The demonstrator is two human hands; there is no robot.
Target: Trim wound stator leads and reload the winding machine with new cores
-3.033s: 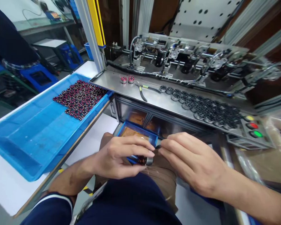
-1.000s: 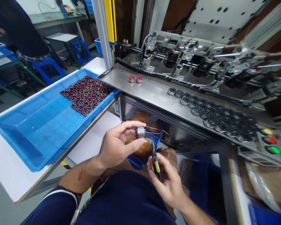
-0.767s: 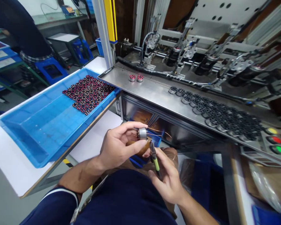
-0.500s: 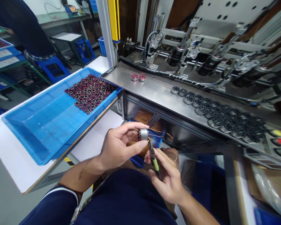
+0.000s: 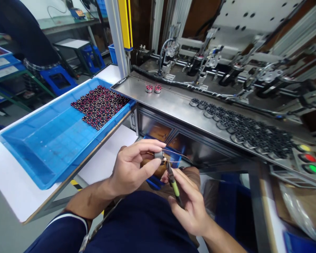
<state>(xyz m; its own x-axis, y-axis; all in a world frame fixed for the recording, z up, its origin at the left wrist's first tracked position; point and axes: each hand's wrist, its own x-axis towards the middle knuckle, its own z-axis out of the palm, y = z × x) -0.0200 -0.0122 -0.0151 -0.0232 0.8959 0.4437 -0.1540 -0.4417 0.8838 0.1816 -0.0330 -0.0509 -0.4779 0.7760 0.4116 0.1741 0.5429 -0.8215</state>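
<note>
The coil is over the lap, pinched between the left hand's thumb and fingers, 2 wires trailing rightward. The right hand grips the pliers between thumb and fingers, tips by the coil; whether they touch, I cannot tell. Beyond, 2 red coils and many black rings stand on the shelf, left of which lies a blue tray

Steel ledge, center to right of frame: two red-wound stators near left end, black slotted cores massed along right half. White-topped table, left of frame: blue plastic tray, small wound stators grouped toward its upper right.
</note>
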